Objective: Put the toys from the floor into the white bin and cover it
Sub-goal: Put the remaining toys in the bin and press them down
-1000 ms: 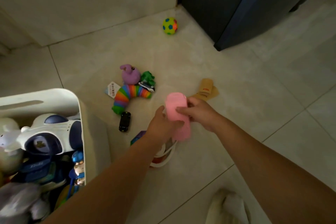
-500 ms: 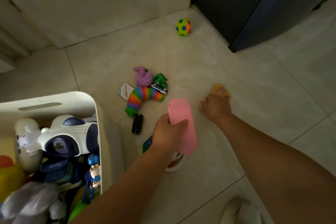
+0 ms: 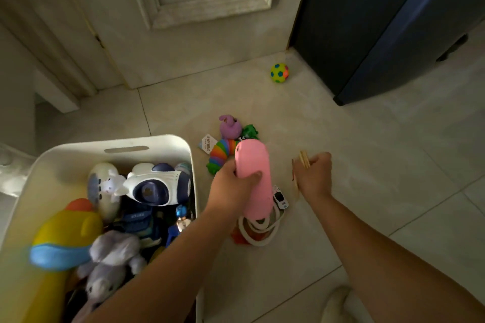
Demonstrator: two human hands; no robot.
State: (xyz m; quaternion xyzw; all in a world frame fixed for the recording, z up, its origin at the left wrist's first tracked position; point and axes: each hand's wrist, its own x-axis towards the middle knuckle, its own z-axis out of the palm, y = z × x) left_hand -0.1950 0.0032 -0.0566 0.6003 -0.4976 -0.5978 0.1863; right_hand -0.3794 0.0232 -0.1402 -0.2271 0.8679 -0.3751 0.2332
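Lifted from the floor [image 3: 372,165], the tan toy [image 3: 304,160] is now pinched in curled fingers of the right hand [image 3: 315,177]; the pink toy [image 3: 256,162] is gripped by the left hand [image 3: 231,191], just beside the white bin [image 3: 168,139].

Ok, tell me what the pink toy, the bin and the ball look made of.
Pink toy: smooth and matte with rounded edges, likely soft plastic or silicone.
Bin: white hard plastic, slight sheen, moulded handle slot.
Ball: probably foam or rubber, matte with coloured patches; too small to be sure.
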